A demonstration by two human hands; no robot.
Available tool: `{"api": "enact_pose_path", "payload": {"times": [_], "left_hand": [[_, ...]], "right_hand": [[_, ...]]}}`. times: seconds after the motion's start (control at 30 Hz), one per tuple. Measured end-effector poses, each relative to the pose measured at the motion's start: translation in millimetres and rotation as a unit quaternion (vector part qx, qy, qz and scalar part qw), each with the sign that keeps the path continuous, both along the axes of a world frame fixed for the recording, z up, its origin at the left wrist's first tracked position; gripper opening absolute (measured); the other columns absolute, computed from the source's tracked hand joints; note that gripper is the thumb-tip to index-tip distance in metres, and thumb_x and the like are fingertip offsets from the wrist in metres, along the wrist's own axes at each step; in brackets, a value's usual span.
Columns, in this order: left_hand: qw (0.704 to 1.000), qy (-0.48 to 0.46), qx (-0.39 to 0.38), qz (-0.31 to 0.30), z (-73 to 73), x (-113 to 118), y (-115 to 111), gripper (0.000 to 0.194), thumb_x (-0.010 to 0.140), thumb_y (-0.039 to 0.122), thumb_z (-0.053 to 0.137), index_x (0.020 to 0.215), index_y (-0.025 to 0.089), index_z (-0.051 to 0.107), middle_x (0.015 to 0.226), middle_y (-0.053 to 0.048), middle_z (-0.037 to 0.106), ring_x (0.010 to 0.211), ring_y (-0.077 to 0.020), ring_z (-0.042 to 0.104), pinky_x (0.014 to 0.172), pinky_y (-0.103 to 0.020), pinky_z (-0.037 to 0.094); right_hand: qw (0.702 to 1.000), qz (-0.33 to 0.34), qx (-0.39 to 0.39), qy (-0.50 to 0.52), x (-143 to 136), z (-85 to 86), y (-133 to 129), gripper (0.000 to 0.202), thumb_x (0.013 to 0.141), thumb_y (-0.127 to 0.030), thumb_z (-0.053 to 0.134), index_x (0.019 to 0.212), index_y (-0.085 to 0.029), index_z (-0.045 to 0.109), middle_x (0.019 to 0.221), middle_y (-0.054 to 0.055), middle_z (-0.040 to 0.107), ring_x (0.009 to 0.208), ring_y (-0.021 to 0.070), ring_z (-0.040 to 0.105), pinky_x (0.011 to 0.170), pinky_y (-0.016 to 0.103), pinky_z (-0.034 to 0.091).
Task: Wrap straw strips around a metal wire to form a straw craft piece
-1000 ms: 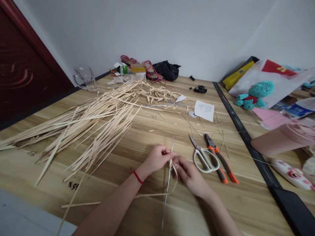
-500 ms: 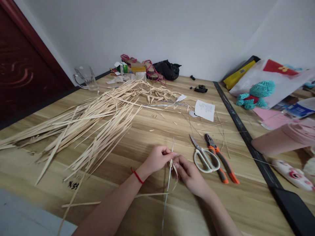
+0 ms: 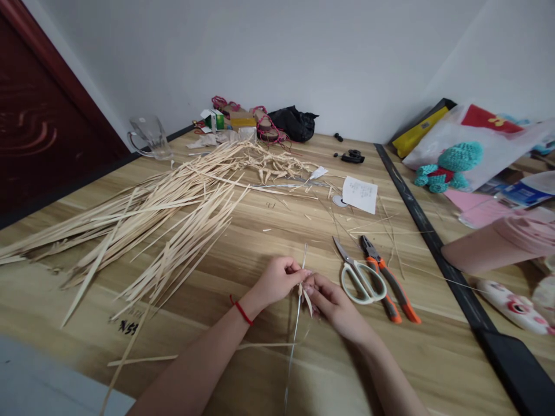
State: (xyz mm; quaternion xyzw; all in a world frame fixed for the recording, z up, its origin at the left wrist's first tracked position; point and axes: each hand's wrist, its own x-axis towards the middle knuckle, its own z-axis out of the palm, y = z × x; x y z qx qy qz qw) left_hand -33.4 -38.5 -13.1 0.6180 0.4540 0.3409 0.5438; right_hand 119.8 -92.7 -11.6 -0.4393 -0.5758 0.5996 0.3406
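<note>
The left hand [image 3: 277, 282] pinches a thin metal wire [image 3: 296, 326] at its pale wrapping, while the right hand [image 3: 333, 301], fingertips close together, pinches a flat straw strip [image 3: 308, 303] against it; the wire lies between the hands, left of the white-handled scissors [image 3: 363, 282]. A lidded pink tumbler [image 3: 481, 245] hides its contents, as does the bunched black plastic bag [image 3: 295, 125]. By the wall stand a clear glass mug [image 3: 151, 137] and a green-and-white carton [image 3: 214, 120], its flap raised. A turquoise crocheted doll [image 3: 458, 159] sits against a white plastic bag [image 3: 427, 143].
</note>
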Motion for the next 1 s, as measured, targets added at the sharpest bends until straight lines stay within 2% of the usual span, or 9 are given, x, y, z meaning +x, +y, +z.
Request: {"api": "enact_pose_path", "payload": {"times": [0.37,0.63,1.0], "left_hand": [[1.0,-0.001,0.006,-0.002,-3.4,-0.8,1.9,0.031,0.07,0.041,0.062,0.056,0.014,0.053,0.054,0.003,0.049,0.053,-0.0095,0.042,0.052,-0.022,0.034],[1.0,0.001,0.002,-0.008,-4.9,-0.1,2.1,0.032,0.072,0.041,0.061,0.058,0.014,0.053,0.054,0.003,0.048,0.053,-0.0093,0.041,0.051,-0.022,0.033],[1.0,0.004,0.006,-0.003,-3.5,-1.1,2.3,0.031,0.071,0.041,0.061,0.057,0.014,0.053,0.053,0.004,0.047,0.053,-0.0092,0.04,0.051,-0.022,0.033]], "right_hand": [[1.0,-0.007,-0.019,0.008,0.4,4.0,0.4,0.03,0.087,-0.047,0.047,0.082,-0.018,0.049,0.06,-0.004,0.046,0.052,0.0103,0.042,0.052,0.024,0.035],[0.999,-0.002,-0.029,0.022,1.7,-0.8,0.1,0.026,0.086,-0.043,0.05,0.078,-0.018,0.05,0.06,-0.004,0.048,0.053,0.0106,0.045,0.052,0.024,0.035],[0.988,-0.021,-0.093,0.125,-1.6,-3.3,1.6,0.021,0.084,-0.035,0.055,0.074,-0.017,0.053,0.056,-0.003,0.05,0.048,0.0096,0.043,0.048,0.023,0.033]]}}
